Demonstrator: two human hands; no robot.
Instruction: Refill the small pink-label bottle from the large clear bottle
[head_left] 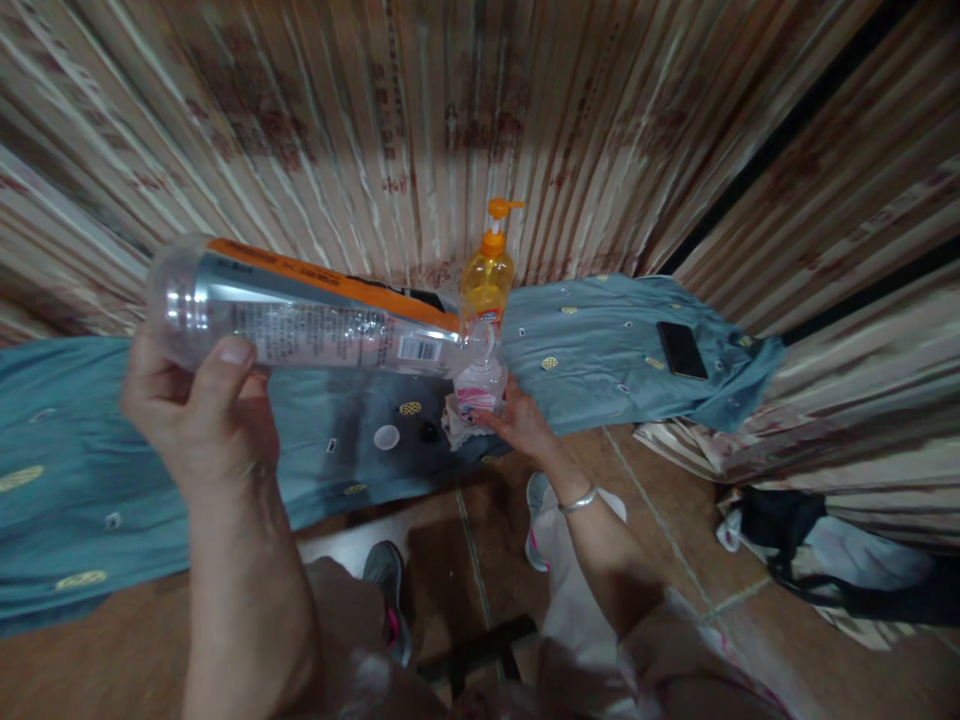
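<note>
**Big bottle tipping over small bottle**

Big bottle (300, 315), clear with orange-and-silver label, is lying nearly level above the bench (75, 480), its mouth meeting the small bottle (480, 385). Left hand (199, 410) is gripping the big bottle's base end. Right hand (521, 425) is wrapping around the small bottle, steadying it on the bench. Orange pump bottle (487, 275) is standing just behind the small bottle. White cap (386, 437) is lying left of it; phone (681, 350) is sitting well right.
</note>
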